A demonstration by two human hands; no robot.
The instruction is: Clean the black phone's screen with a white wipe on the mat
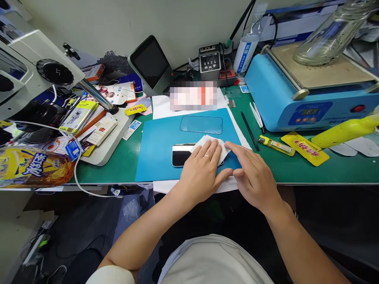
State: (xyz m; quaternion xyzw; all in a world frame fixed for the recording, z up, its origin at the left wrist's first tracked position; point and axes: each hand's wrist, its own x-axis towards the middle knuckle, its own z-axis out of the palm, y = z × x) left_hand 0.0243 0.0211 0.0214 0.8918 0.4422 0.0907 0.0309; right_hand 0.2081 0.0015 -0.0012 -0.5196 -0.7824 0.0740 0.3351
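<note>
A phone (179, 158) with a dark screen lies flat on the blue mat (156, 138). Over its right part is a white wipe (205, 139), pressed down by the flat, outstretched fingers of my left hand (199, 170). My right hand (255, 177) is open beside it, thumb apart from the fingers, its index fingertip by the wipe's right edge. Whether that fingertip touches the wipe I cannot tell. Behind the phone, a clear glass screen protector with a dark outline (201, 124) lies on the mat. The phone's right part is mostly hidden.
A blue heating machine (275, 98) carries a glass jar (328, 43) at right. Near it lie a black pen-like stick (250, 132), a yellow tube (276, 145) and a yellow sachet (304, 148). At left stand a microscope (44, 63) and a drink bottle (35, 165); a white cable (77, 169) hangs over the edge.
</note>
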